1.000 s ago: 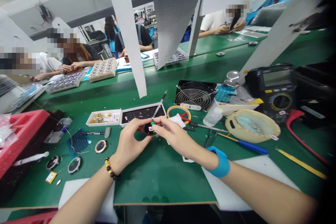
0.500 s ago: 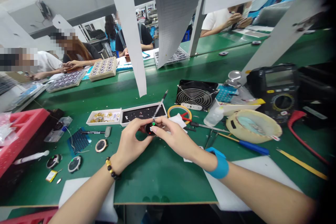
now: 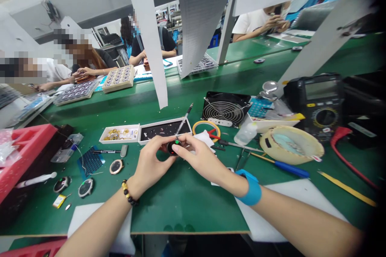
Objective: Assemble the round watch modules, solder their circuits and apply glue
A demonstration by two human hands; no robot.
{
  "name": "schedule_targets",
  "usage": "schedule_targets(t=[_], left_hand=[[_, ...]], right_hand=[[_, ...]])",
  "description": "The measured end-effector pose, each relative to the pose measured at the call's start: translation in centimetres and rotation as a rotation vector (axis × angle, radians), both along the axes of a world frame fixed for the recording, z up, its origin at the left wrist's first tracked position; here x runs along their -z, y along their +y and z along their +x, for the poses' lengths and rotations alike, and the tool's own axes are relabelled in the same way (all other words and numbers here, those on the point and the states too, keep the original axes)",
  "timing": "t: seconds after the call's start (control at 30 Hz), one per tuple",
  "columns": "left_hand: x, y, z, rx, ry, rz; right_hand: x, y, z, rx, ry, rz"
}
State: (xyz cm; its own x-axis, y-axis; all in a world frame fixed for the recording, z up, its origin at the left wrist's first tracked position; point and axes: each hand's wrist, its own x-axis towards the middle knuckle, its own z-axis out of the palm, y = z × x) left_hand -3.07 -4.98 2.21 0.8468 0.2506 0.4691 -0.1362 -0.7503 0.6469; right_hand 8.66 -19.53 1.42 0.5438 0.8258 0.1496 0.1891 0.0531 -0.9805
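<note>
A round dark watch body (image 3: 173,148) with a green dot on its face is held between both hands above the green bench. My left hand (image 3: 152,162) has its fingers and thumb closed on the left side of it. On the other side, my right hand (image 3: 205,158) grips it, the thumb lying on the face. Just behind the hands is a white tray with a black lining (image 3: 157,130), a pen (image 3: 184,118) leaning in it. Left of my left hand lie a gold-rimmed watch case (image 3: 116,166) and two more watches (image 3: 86,188).
A parts tray (image 3: 119,134), a tape roll (image 3: 218,128), a fan (image 3: 226,107), a beige bowl (image 3: 291,144) and a multimeter (image 3: 321,104) stand behind and right. A red foam tray (image 3: 33,138) is at left. People sit across the bench.
Both hands keep hold of the watch body. My right thumb has shifted slightly left over its face.
</note>
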Motion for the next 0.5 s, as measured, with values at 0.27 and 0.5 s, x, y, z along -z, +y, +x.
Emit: schedule_targets(t=[0.27,0.5], left_hand=[[-0.01,-0.01,-0.03,-0.002,0.005,-0.011],[-0.07,-0.04,0.08,0.0,0.007,-0.029]], right_hand=[[-0.14,0.03,-0.05,-0.011,0.017,0.0],[-0.01,0.02,0.08,-0.02,0.035,0.029]])
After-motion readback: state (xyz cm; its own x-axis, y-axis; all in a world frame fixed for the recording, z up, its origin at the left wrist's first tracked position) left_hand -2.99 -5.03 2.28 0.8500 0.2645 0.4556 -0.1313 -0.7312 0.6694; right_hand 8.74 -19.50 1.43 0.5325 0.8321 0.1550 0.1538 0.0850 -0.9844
